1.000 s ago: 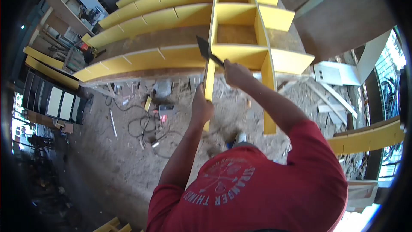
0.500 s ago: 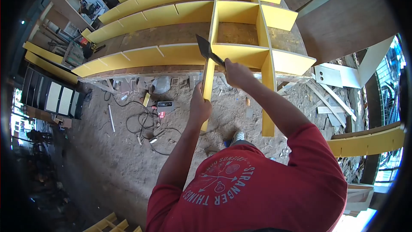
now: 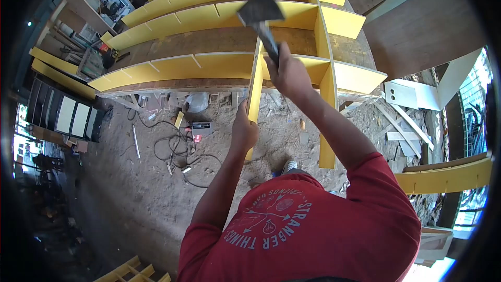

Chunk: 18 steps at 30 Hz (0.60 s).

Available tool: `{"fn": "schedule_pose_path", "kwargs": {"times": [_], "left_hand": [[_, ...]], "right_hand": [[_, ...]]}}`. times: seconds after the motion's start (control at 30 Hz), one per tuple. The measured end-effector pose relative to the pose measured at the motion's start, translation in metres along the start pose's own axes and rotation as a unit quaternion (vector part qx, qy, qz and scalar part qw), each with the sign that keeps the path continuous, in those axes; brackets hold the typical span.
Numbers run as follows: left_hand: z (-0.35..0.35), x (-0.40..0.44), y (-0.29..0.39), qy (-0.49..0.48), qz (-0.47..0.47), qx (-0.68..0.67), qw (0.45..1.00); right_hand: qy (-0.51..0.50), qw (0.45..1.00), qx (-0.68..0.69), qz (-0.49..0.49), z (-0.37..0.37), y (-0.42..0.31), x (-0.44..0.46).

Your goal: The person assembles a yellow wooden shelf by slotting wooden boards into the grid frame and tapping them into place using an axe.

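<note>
My right hand (image 3: 291,74) is wrapped around the handle of a hatchet (image 3: 261,8). Its broad, dark, flared head is raised over the yellow lattice, slightly blurred. Below and to the left, my left hand (image 3: 243,131) grips the near end of a long yellow board (image 3: 255,91) that juts out towards me. That board crosses the nearest yellow cross slat (image 3: 219,65), and farther slats cross it behind. A second long board (image 3: 327,120) runs parallel on the right, its near end overhanging the floor.
The lattice rests on a wooden worktable (image 3: 172,47). Tangled cable (image 3: 175,149) and scraps lie on the dirt floor to the left. Wood strips (image 3: 399,120) and a large brown panel (image 3: 417,26) are on the right. A dark cabinet (image 3: 62,112) stands at far left.
My right hand has lifted the hatchet up and away from the board joint, and its head has turned. My left hand stays on the board.
</note>
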<state>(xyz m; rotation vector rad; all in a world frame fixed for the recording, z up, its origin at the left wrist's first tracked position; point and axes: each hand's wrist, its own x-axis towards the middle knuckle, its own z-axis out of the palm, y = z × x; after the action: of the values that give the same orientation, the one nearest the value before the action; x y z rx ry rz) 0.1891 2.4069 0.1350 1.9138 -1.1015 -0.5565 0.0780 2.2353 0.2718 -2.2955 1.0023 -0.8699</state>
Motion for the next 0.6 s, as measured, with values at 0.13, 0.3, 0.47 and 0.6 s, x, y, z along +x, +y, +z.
{"fn": "schedule_pose_path", "kwargs": {"times": [0.13, 0.3, 0.47, 0.6], "left_hand": [[0.003, 0.001, -0.001, 0.014, 0.022, -0.008, 1.0], [0.006, 0.002, -0.003, 0.021, 0.031, 0.002, 0.999], [0.002, 0.002, 0.005, 0.009, 0.006, 0.001, 1.0], [0.003, 0.004, 0.001, 0.009, 0.019, 0.001, 1.0]], "right_hand": [[-0.226, 0.961, -0.155, 0.024, 0.052, 0.076, -0.031], [-0.235, 0.963, -0.119, 0.062, 0.032, 0.061, -0.018], [-0.077, 0.997, -0.016, 0.002, 0.001, 0.014, -0.003], [0.031, 0.999, 0.028, -0.005, 0.009, 0.005, -0.008]]}}
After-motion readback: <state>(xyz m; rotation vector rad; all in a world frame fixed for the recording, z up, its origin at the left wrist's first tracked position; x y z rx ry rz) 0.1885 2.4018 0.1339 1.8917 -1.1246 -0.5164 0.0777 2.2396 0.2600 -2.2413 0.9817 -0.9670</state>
